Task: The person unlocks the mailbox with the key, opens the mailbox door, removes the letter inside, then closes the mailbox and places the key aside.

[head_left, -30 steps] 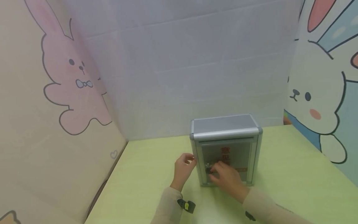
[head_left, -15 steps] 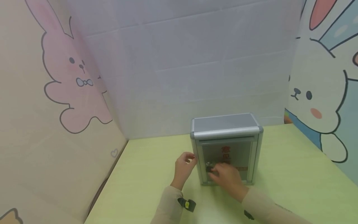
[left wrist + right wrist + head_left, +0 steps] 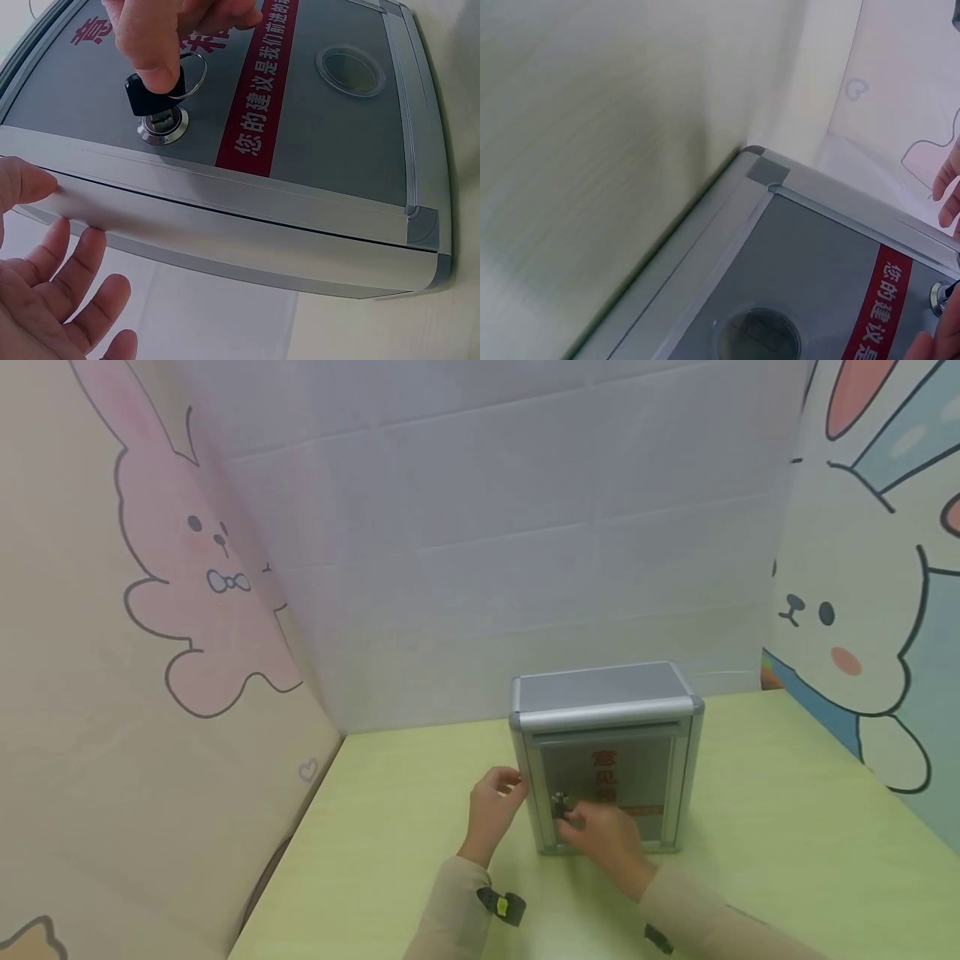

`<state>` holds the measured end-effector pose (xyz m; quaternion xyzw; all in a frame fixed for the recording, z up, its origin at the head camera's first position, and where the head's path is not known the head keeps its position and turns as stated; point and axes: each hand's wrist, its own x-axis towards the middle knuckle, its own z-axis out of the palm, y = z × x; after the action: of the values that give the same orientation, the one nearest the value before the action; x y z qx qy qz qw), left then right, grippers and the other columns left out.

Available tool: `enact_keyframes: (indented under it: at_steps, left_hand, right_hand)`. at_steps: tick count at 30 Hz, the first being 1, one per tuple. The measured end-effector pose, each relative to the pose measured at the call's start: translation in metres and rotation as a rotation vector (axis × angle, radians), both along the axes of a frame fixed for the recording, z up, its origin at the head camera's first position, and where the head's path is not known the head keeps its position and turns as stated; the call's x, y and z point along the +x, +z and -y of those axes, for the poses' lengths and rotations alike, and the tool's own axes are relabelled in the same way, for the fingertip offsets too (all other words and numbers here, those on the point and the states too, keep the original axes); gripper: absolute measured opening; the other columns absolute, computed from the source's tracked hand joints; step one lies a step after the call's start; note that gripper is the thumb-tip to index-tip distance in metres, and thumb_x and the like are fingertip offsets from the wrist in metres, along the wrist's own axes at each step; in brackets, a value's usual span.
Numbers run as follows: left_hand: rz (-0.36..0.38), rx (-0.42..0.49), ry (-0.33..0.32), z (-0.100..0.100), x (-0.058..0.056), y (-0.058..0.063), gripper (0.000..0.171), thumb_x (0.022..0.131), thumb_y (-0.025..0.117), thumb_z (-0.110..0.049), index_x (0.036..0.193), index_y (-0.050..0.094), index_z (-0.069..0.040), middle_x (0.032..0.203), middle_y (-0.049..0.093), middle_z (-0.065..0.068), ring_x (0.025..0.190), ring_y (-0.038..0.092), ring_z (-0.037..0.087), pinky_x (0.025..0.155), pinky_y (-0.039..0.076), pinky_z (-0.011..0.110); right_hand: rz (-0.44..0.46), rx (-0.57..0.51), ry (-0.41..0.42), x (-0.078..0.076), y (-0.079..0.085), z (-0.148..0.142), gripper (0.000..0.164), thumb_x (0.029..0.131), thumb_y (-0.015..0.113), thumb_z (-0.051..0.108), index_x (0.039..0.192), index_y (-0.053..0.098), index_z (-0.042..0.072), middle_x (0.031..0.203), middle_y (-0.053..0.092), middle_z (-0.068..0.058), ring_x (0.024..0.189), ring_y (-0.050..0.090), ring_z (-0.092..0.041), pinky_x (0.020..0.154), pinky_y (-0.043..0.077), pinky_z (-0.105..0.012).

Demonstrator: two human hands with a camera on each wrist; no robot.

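Note:
A grey suggestion box [image 3: 606, 690] with silver edging and red characters stands upright on the table. My right hand [image 3: 603, 837] is at the lower left of its front. Thumb and finger pinch the black head of a key [image 3: 141, 97] with a metal ring, at the round lock [image 3: 163, 129]. My left hand [image 3: 492, 814] is at the box's left side. In the left wrist view, that left hand [image 3: 64, 296] has its thumb and fingertips against the silver side frame, with the fingers loosely bent. The right wrist view catches only part of my right hand [image 3: 946, 330].
The box stands on a pale green table [image 3: 397, 827] near the white back sheet [image 3: 450, 568]. Rabbit drawings cover the side walls. A red strip [image 3: 259, 97] with white characters and a round clear window [image 3: 350, 71] are on the box front.
My right hand has shifted slightly down and left with the key, showing more of the red characters. My left hand stays at the box's side.

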<state>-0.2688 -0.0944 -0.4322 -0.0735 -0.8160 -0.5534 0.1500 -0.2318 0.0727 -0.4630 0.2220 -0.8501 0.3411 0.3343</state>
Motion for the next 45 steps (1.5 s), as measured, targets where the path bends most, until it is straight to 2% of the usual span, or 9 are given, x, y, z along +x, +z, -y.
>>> enact_keyframes:
  at_steps: [3,6,12,15,19,26,33,45]
  left_hand:
    - [0.009,0.002,-0.002,0.0,0.0,0.0,0.014,0.08,0.068,-0.008,0.089,0.064,0.002,0.086,0.068,0.012,0.076,0.06,0.019,0.069,0.048,0.032]
    - [0.015,0.007,-0.007,0.001,-0.001,-0.001,0.014,0.081,0.068,-0.008,0.09,0.064,0.002,0.086,0.068,0.012,0.077,0.06,0.019,0.07,0.048,0.033]
    - [0.02,0.009,-0.014,0.002,-0.001,-0.003,0.015,0.081,0.068,-0.008,0.09,0.065,0.002,0.085,0.068,0.011,0.077,0.061,0.018,0.07,0.049,0.032]
    - [0.025,-0.017,-0.014,0.004,0.0,-0.004,0.014,0.081,0.068,-0.01,0.086,0.065,0.003,0.082,0.067,0.011,0.076,0.06,0.019,0.068,0.049,0.033]
    - [0.032,-0.053,-0.008,0.003,0.001,-0.004,0.012,0.081,0.068,-0.01,0.081,0.065,0.002,0.08,0.067,0.01,0.076,0.059,0.019,0.067,0.048,0.034]
    - [0.061,0.014,-0.021,0.001,0.0,-0.007,0.029,0.08,0.068,-0.007,0.105,0.057,0.001,0.088,0.067,0.011,0.081,0.058,0.019,0.068,0.048,0.033]
    - [0.033,-0.02,-0.016,-0.001,-0.001,-0.009,0.017,0.078,0.067,-0.008,0.091,0.061,0.0,0.087,0.067,0.01,0.081,0.058,0.02,0.075,0.047,0.035]
    - [0.033,-0.035,0.009,0.0,-0.001,-0.01,0.017,0.079,0.07,-0.013,0.088,0.062,0.0,0.085,0.068,0.011,0.079,0.055,0.018,0.073,0.045,0.034]
  right_hand:
    - [0.085,-0.067,-0.01,0.002,-0.001,0.003,0.013,0.071,0.071,0.01,0.063,0.06,0.009,0.062,0.066,-0.006,0.047,0.022,0.012,0.037,0.027,-0.015]
    - [0.21,-0.13,-0.024,0.004,0.0,0.006,0.009,0.073,0.071,0.008,0.068,0.064,0.005,0.062,0.066,-0.005,0.045,0.026,0.009,0.039,0.03,-0.017]
    - [0.555,-0.345,-0.039,0.008,0.007,0.012,0.013,0.078,0.071,0.008,0.072,0.064,-0.001,0.064,0.063,-0.004,0.048,0.04,-0.005,0.044,0.036,-0.022]
    - [0.63,-0.411,-0.051,0.01,0.01,0.013,0.014,0.078,0.071,0.008,0.071,0.064,-0.002,0.066,0.065,-0.006,0.052,0.045,-0.011,0.048,0.04,-0.024]
    - [0.632,-0.408,-0.055,0.01,0.01,0.012,0.014,0.078,0.071,0.008,0.071,0.064,-0.002,0.068,0.066,-0.007,0.054,0.048,-0.012,0.049,0.042,-0.025]
    - [0.608,-0.366,-0.071,0.008,0.007,0.012,0.012,0.077,0.07,0.008,0.07,0.064,0.001,0.065,0.065,-0.004,0.054,0.05,-0.011,0.05,0.043,-0.025]
    - [0.589,-0.348,-0.067,0.01,0.008,0.011,0.013,0.076,0.071,0.007,0.067,0.063,0.002,0.064,0.064,-0.003,0.053,0.048,-0.011,0.05,0.042,-0.024]
    - [0.56,-0.321,-0.056,0.012,0.008,0.01,0.012,0.073,0.071,0.006,0.066,0.062,0.003,0.066,0.067,-0.007,0.053,0.048,-0.01,0.049,0.042,-0.023]
